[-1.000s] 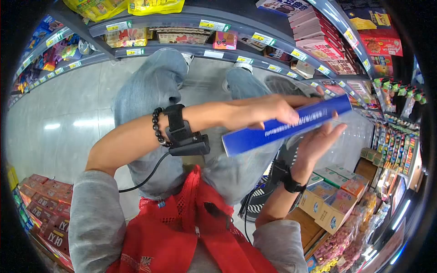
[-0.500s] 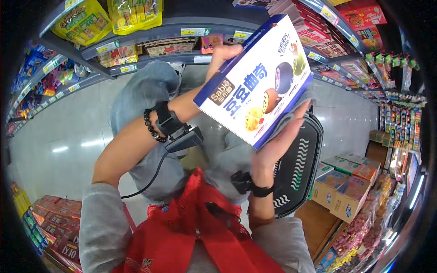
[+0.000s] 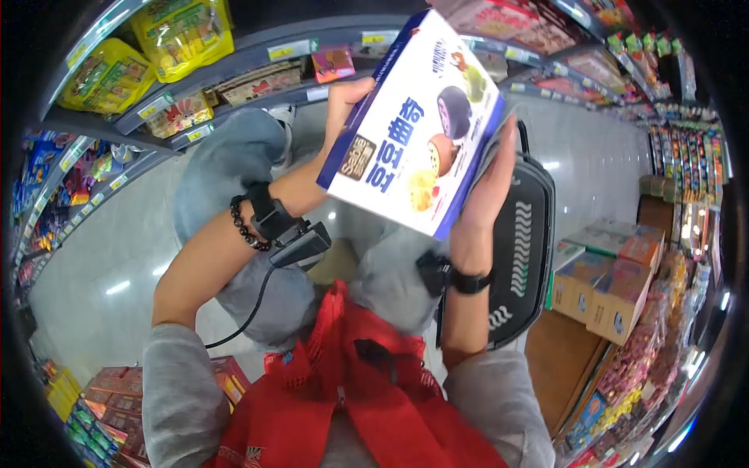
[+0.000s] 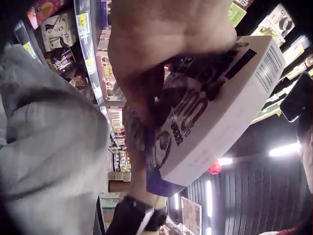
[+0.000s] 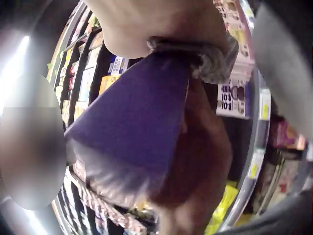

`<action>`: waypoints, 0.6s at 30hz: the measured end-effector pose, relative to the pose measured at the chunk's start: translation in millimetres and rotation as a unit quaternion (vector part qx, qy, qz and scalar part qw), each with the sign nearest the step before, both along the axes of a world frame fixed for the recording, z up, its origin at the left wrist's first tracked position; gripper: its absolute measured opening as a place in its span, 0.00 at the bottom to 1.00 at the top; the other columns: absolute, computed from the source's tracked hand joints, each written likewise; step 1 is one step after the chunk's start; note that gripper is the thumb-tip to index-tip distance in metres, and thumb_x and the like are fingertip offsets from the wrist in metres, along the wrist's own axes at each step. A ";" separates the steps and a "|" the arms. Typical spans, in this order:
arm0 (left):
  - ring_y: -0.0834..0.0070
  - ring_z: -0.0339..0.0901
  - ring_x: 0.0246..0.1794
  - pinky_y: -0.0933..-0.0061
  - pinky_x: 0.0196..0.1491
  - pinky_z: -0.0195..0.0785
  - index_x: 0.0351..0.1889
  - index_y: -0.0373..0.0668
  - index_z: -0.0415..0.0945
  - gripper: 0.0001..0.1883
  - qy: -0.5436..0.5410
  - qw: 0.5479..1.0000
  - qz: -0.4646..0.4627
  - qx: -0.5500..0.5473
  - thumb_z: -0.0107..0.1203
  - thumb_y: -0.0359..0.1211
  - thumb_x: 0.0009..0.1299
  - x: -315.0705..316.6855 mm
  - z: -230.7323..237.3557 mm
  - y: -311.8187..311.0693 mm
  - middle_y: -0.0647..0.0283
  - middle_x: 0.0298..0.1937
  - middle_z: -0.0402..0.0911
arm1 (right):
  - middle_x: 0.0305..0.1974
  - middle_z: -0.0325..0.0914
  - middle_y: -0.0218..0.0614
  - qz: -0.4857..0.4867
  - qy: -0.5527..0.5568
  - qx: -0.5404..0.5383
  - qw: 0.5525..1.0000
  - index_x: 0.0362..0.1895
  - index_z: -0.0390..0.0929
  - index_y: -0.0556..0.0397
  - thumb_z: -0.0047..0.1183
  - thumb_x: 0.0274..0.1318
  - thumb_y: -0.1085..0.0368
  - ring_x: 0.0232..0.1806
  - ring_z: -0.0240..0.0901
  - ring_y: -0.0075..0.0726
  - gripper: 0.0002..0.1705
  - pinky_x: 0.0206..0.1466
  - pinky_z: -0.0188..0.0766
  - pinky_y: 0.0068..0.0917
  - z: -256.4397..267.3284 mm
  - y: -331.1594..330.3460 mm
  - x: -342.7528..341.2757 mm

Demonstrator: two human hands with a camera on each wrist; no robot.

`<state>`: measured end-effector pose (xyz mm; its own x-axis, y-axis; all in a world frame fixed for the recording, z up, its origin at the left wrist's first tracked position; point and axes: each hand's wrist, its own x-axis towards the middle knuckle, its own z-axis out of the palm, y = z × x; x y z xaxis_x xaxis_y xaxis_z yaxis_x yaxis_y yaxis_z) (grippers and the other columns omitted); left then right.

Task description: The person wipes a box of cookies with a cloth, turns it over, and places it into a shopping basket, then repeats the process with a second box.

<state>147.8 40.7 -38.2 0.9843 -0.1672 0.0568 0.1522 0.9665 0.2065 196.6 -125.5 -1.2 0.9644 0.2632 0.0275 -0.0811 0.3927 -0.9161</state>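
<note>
A white and blue cookie box (image 3: 421, 117) is held up tilted in front of the body in the head view, its printed front facing up. My left hand (image 3: 343, 109) grips its far left side, most of the fingers hidden behind it. In the left wrist view that hand (image 4: 166, 39) lies over the box's printed face, near the barcode end. My right hand (image 3: 490, 183) is at the box's right side with a grey cloth (image 3: 490, 144) between palm and box. In the right wrist view, the cloth (image 5: 212, 61) bunches at the edge of the blue side.
A black shopping basket (image 3: 523, 257) stands on the floor at the right. Shelves with yellow snack bags (image 3: 183, 39) run along the front. Cartons (image 3: 597, 285) sit on a wooden stand (image 3: 558, 366) at the right. Red boxes (image 3: 117, 394) are behind at the left.
The box has turned from its narrow blue side to its printed front, then shifted left and up. The right hand has come round to its right side with the cloth. The basket has come into view.
</note>
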 end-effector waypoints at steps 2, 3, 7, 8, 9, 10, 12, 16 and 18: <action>0.69 0.84 0.43 0.70 0.49 0.77 0.57 0.37 0.75 0.33 0.060 0.995 -0.010 0.080 0.44 0.56 0.67 -14.2 13.9 -14.5 0.54 0.47 0.84 | 0.73 0.55 0.46 -0.075 -0.131 -0.141 0.978 0.76 0.48 0.60 0.40 0.73 0.52 0.71 0.55 0.35 0.37 0.72 0.52 0.29 -3.8 -19.4 28.9; 0.71 0.84 0.43 0.71 0.49 0.77 0.57 0.38 0.75 0.33 0.060 0.993 -0.031 0.094 0.44 0.56 0.68 -18.8 11.3 -17.0 0.54 0.47 0.84 | 0.66 0.67 0.45 -0.113 -0.147 -0.190 0.964 0.72 0.58 0.62 0.47 0.70 0.60 0.65 0.62 0.32 0.32 0.67 0.58 0.27 7.5 -21.2 33.0; 0.79 0.82 0.49 0.79 0.50 0.76 0.64 0.45 0.68 0.26 -0.060 0.983 -0.172 0.023 0.45 0.52 0.75 -6.6 -11.0 -8.0 0.60 0.53 0.82 | 0.50 0.78 0.41 -0.191 -0.621 -0.471 0.597 0.54 0.77 0.57 0.60 0.56 0.68 0.47 0.74 0.34 0.21 0.54 0.68 0.30 30.6 -57.8 74.3; 0.78 0.80 0.52 0.78 0.50 0.75 0.68 0.46 0.63 0.29 0.057 0.981 -0.110 0.148 0.46 0.52 0.75 -9.7 -6.2 -15.0 0.60 0.57 0.79 | 0.48 0.78 0.42 -0.169 -0.618 -0.466 0.610 0.53 0.78 0.57 0.62 0.54 0.67 0.47 0.74 0.36 0.22 0.53 0.69 0.31 35.9 -63.6 71.8; 0.77 0.78 0.54 0.77 0.51 0.75 0.71 0.47 0.58 0.32 0.059 0.973 -0.065 0.211 0.48 0.52 0.74 -14.1 10.6 -23.1 0.59 0.61 0.75 | 0.47 0.78 0.42 -0.149 -0.617 -0.459 0.622 0.53 0.78 0.56 0.63 0.51 0.66 0.46 0.74 0.37 0.22 0.53 0.69 0.32 44.0 -70.6 64.7; 0.76 0.76 0.56 0.76 0.51 0.74 0.75 0.47 0.54 0.35 0.066 0.958 -0.022 0.277 0.50 0.51 0.74 -18.4 27.5 -31.1 0.59 0.65 0.71 | 0.46 0.77 0.43 -0.130 -0.614 -0.453 0.633 0.52 0.78 0.55 0.65 0.49 0.65 0.46 0.74 0.39 0.23 0.52 0.69 0.33 51.3 -78.3 56.1; 0.74 0.74 0.59 0.71 0.51 0.73 0.79 0.49 0.44 0.43 -0.076 0.944 0.026 0.320 0.56 0.47 0.72 -15.9 31.7 -43.8 0.60 0.71 0.65 | 0.46 0.77 0.42 -0.021 -0.515 -0.467 0.718 0.53 0.77 0.55 0.66 0.48 0.60 0.46 0.73 0.39 0.27 0.53 0.69 0.33 62.5 -85.1 26.8; 0.54 0.48 0.78 0.57 0.69 0.59 0.77 0.46 0.52 0.43 -0.236 0.866 0.094 0.430 0.57 0.53 0.70 -21.1 28.7 -81.7 0.48 0.78 0.50 | 0.55 0.73 0.47 0.054 -0.240 -0.411 0.878 0.64 0.64 0.61 0.71 0.42 0.45 0.57 0.70 0.41 0.51 0.61 0.67 0.37 63.1 -112.7 -21.3; 0.59 0.41 0.81 0.56 0.72 0.53 0.78 0.48 0.52 0.42 -0.358 0.741 0.099 0.559 0.55 0.53 0.71 -18.0 25.3 -85.4 0.54 0.82 0.40 | 0.55 0.74 0.45 0.010 -0.107 -0.390 0.915 0.64 0.64 0.62 0.70 0.45 0.51 0.57 0.72 0.39 0.47 0.61 0.69 0.36 70.0 -122.1 -45.0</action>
